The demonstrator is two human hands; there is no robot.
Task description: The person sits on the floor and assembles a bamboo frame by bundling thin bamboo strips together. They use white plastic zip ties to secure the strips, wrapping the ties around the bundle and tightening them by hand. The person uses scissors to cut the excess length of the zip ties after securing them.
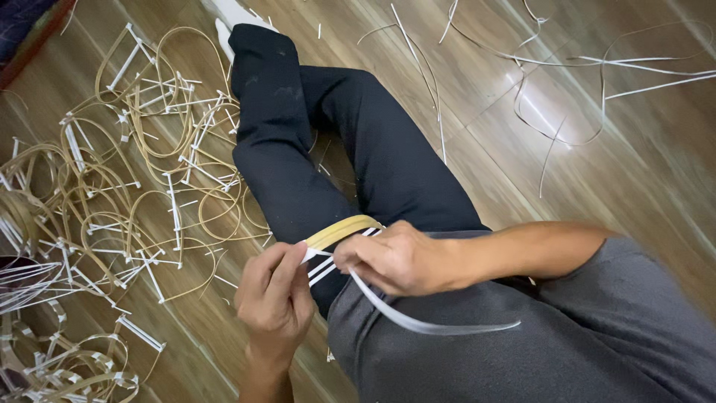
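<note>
On the wooden floor [597,172] at my far left lies a heap of finished loops [112,194], tan cane rings bound at points with short white strips, many of them overlapping one another and spreading from the top of the view down to the lower left corner. Next to them my legs, in black trousers [313,134], stretch out across the boards. My left hand [274,295] sits just below my knee, fingers curled, thumb and forefinger pinching the end of the white binding strips where they meet the tan cane band [343,230]. That band rests bent over my leg, between my two hands. My right hand [395,261] is closed around the band's other side, pressing it down, and a long white plastic strip [425,321] runs out from under it in a curve across my grey shorts [559,336]. Further right, loose white strips and thin offcuts [582,82] lie scattered over the floor, unused. Judging by the heap, many loops are already made; this one looks only partly bound, and plenty of strip material remains.
</note>
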